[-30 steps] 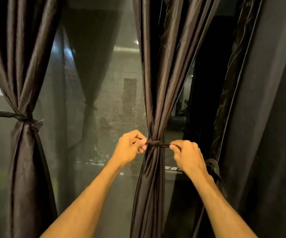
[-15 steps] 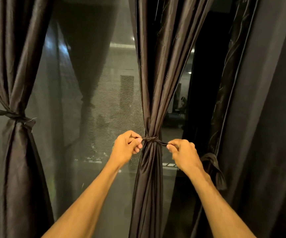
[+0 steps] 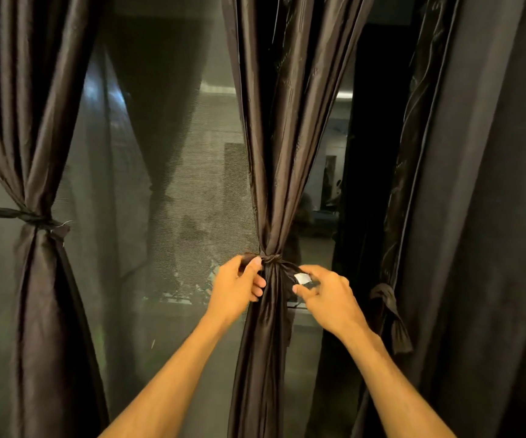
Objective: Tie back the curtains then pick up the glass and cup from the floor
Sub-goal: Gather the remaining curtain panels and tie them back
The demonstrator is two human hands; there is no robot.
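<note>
At middle curtain [image 3: 274, 184], left hand [image 3: 239, 289] and right hand [image 3: 328, 298] pinch tie [image 3: 271, 259].

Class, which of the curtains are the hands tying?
The middle curtain: the left hand and right hand hold the ends of its tie. The left curtain hangs already tied, untouched.

I have a wide open lane between the left curtain [image 3: 31, 279] and the middle curtain [image 3: 274, 184], though the window screen [image 3: 176, 200] closes it off behind. Right of the middle curtain the gap is narrow, crowded by the right curtain [image 3: 476, 216] and its hanging knotted sash [image 3: 389, 314]. My left hand [image 3: 239, 286] and right hand [image 3: 328, 298] flank the tie [image 3: 271, 259], each pinching an end.
</note>
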